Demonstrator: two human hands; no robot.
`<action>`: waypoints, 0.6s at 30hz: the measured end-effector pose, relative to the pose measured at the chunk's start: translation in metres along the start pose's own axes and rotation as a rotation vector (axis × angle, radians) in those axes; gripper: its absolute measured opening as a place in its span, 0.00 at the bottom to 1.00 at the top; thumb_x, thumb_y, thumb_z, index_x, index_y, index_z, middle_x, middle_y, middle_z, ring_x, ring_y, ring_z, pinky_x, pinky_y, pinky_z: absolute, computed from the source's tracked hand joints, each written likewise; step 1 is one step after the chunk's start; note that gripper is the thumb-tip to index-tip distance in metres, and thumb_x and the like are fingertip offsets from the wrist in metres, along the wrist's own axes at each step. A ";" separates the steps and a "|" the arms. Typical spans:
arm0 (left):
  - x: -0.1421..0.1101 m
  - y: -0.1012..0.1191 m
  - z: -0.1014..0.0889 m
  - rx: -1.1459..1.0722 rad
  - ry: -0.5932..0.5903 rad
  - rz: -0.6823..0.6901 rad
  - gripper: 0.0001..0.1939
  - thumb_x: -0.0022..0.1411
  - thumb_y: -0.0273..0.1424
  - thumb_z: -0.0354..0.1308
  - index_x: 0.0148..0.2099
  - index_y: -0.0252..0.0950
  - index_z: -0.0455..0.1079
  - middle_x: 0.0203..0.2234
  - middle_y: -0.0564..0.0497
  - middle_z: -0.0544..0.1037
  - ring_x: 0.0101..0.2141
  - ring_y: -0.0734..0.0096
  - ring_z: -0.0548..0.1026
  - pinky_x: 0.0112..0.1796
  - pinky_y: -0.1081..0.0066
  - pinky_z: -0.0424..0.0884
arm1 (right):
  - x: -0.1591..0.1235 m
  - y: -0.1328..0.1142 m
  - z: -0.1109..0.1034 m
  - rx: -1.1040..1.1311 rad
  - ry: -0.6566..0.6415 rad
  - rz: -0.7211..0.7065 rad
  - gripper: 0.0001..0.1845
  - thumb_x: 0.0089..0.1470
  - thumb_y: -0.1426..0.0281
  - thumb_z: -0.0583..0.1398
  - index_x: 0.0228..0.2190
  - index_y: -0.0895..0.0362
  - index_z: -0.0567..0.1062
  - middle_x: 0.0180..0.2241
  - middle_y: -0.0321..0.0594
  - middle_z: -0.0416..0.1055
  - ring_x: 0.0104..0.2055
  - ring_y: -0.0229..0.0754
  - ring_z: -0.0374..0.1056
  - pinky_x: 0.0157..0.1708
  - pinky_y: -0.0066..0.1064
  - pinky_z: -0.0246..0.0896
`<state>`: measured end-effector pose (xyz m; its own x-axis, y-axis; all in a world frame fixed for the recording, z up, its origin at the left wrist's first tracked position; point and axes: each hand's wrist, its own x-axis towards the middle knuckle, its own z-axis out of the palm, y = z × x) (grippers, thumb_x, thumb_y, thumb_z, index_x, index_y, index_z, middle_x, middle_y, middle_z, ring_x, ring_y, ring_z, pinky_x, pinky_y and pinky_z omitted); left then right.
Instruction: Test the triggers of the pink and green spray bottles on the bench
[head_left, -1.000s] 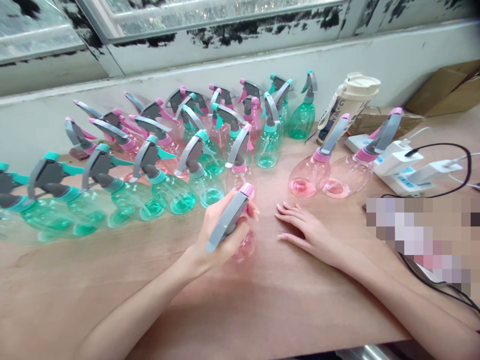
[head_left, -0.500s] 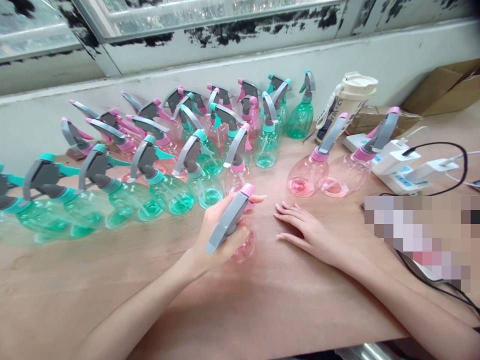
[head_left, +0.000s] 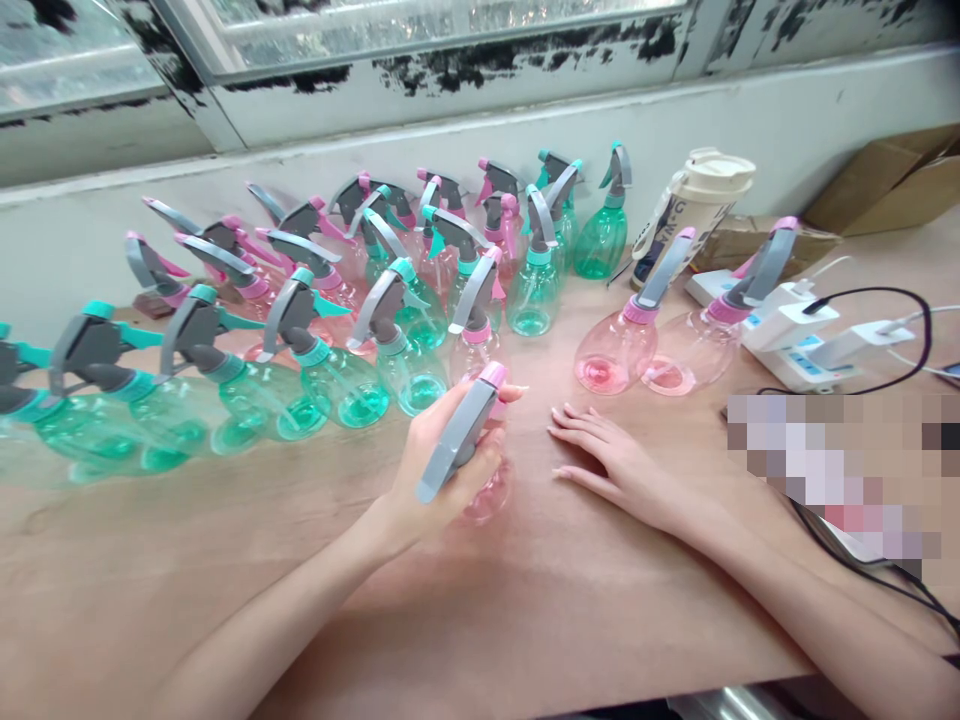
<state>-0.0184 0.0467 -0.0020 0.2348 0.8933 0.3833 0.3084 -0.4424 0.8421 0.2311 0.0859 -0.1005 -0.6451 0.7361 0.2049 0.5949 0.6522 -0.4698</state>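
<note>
My left hand (head_left: 427,465) is closed around the neck and trigger of a pink spray bottle (head_left: 491,492), whose grey head with a pink nozzle leans over my fingers. Part of this bottle is hidden behind the hand. On the tabletop to its right, my right hand (head_left: 600,450) lies flat with the fingers stretched out, holding nothing. Just beyond the held bottle stands another pink spray bottle (head_left: 476,340). Two more, a clear pink spray bottle (head_left: 611,350) and a paler pink spray bottle (head_left: 697,350), stand beyond my right hand.
Green spray bottles (head_left: 409,375) line the left, with pink ones behind them near the wall. A lidded tumbler (head_left: 694,205), a cardboard box (head_left: 885,185) and a power strip with chargers (head_left: 799,350) occupy the right. Black cables run along the table's right side.
</note>
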 end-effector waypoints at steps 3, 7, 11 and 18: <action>0.000 0.001 0.002 -0.024 0.006 -0.021 0.15 0.65 0.30 0.55 0.53 0.39 0.69 0.44 0.46 0.76 0.26 0.74 0.73 0.33 0.68 0.71 | 0.000 0.000 0.000 0.005 0.001 0.002 0.26 0.64 0.56 0.56 0.57 0.58 0.70 0.64 0.50 0.62 0.67 0.53 0.56 0.66 0.57 0.49; 0.001 0.003 0.003 -0.026 0.024 -0.020 0.13 0.65 0.30 0.55 0.52 0.38 0.69 0.48 0.45 0.76 0.29 0.73 0.75 0.35 0.68 0.73 | 0.000 0.000 0.000 0.023 0.014 0.001 0.26 0.63 0.57 0.57 0.57 0.58 0.70 0.63 0.50 0.63 0.67 0.54 0.56 0.66 0.57 0.49; 0.002 0.004 0.002 0.008 0.024 -0.023 0.11 0.64 0.30 0.55 0.48 0.38 0.70 0.47 0.45 0.76 0.34 0.69 0.77 0.37 0.68 0.73 | 0.000 0.000 0.001 0.044 0.024 0.001 0.26 0.63 0.57 0.57 0.58 0.55 0.70 0.63 0.49 0.63 0.66 0.54 0.56 0.65 0.58 0.49; 0.006 0.003 0.002 0.126 0.051 -0.008 0.09 0.64 0.36 0.57 0.32 0.38 0.66 0.26 0.53 0.71 0.25 0.73 0.71 0.29 0.71 0.71 | -0.001 -0.001 0.001 0.043 0.035 -0.002 0.25 0.63 0.57 0.57 0.58 0.53 0.70 0.63 0.48 0.63 0.66 0.54 0.57 0.65 0.59 0.49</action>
<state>-0.0142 0.0502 0.0022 0.1854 0.8983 0.3984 0.4246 -0.4389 0.7919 0.2306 0.0850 -0.1013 -0.6286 0.7413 0.2352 0.5722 0.6457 -0.5057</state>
